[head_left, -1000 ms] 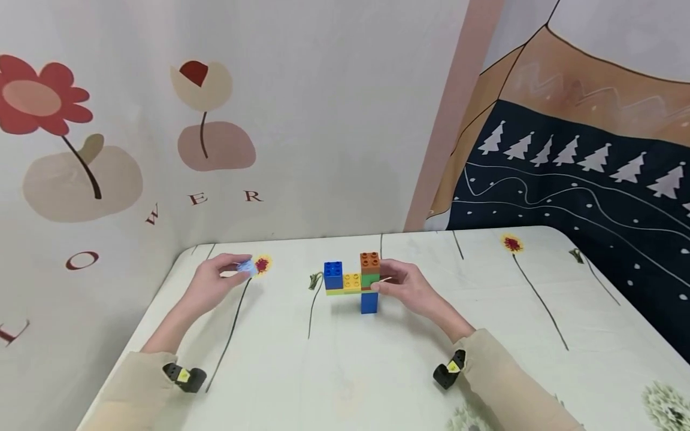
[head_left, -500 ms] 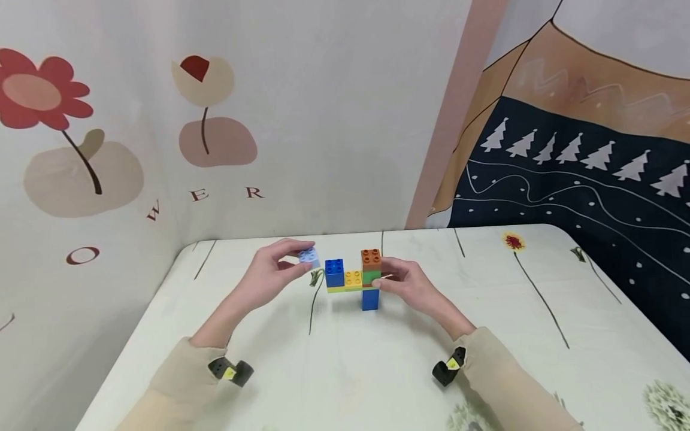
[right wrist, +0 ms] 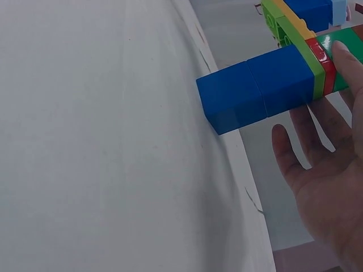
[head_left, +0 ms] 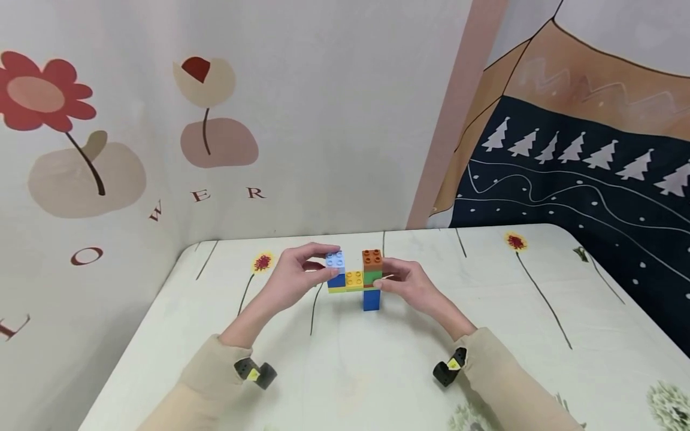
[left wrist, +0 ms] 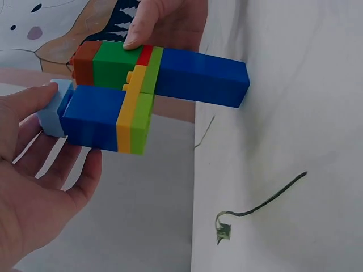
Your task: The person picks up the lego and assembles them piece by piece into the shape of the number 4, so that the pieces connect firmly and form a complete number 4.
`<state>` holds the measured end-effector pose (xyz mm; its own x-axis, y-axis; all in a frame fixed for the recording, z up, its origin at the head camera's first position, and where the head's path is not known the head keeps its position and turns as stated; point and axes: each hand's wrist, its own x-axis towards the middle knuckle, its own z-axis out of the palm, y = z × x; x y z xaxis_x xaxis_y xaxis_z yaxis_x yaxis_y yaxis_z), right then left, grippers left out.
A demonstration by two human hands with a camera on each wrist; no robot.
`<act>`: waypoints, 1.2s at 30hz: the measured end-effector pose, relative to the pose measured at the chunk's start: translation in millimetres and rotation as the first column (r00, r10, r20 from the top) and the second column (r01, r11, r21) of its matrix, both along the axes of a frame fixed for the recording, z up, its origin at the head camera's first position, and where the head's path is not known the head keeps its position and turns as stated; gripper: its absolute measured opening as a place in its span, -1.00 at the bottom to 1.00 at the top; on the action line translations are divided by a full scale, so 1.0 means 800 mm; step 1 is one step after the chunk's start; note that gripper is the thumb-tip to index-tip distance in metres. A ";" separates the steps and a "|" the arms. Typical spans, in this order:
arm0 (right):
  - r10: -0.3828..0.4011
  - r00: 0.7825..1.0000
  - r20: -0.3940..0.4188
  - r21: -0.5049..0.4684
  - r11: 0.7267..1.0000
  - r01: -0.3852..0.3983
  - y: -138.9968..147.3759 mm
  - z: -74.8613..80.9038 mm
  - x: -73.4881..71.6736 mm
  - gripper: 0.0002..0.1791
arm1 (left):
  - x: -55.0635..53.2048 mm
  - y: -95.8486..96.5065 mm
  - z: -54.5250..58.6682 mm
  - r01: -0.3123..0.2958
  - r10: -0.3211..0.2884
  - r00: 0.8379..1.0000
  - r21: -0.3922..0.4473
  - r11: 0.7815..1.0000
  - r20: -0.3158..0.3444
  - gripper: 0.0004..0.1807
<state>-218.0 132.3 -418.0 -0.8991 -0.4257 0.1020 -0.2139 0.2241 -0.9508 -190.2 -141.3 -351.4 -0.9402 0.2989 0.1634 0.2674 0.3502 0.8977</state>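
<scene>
My left hand (head_left: pixel 293 278) pinches a light blue toy brick (head_left: pixel 335 261) between thumb and fingers, right on top of a dark blue brick (left wrist: pixel 93 116). In the left wrist view a thin gap shows between these two bricks at one side. The dark blue brick stands on the left end of a yellow brick layer (head_left: pixel 354 279) with lime green under it. At the other end, my right hand (head_left: pixel 412 288) grips the build by its green brick (left wrist: pixel 116 63), thumb near a thin red brick (right wrist: pixel 321 59). A brown brick (head_left: pixel 372 257) tops that side; two stacked blue bricks (right wrist: pixel 258 88) form the leg below.
The build stands on a table with a white flower-print cloth (head_left: pixel 356 371). Behind it hangs a pale printed curtain (head_left: pixel 323 120), with a dark tree-patterned cloth (head_left: pixel 571 191) at the right. Each sleeve carries a black wrist camera (head_left: pixel 446 372).
My left hand has moved right with the light blue brick, from beside the build to on top of its dark blue brick. The right hand keeps its grip in the same place.
</scene>
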 end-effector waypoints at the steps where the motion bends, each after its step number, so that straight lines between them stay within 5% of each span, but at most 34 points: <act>1: 0.000 1.000 -0.001 0.002 1.000 0.000 0.000 0.000 0.000 -0.37 | 0.000 0.001 -0.002 -0.006 0.005 1.000 0.008 1.000 0.014 -0.53; 16: 0.003 1.000 -0.008 -0.009 1.000 -0.003 -0.001 0.001 0.000 -0.41 | 0.000 0.000 -0.010 -0.063 0.058 0.996 0.064 0.996 0.071 -0.51; 36: 0.000 1.000 -0.013 -0.017 1.000 0.000 0.001 0.000 0.000 -0.40 | 0.000 0.004 -0.026 -0.033 0.015 0.991 0.139 0.990 0.130 -0.52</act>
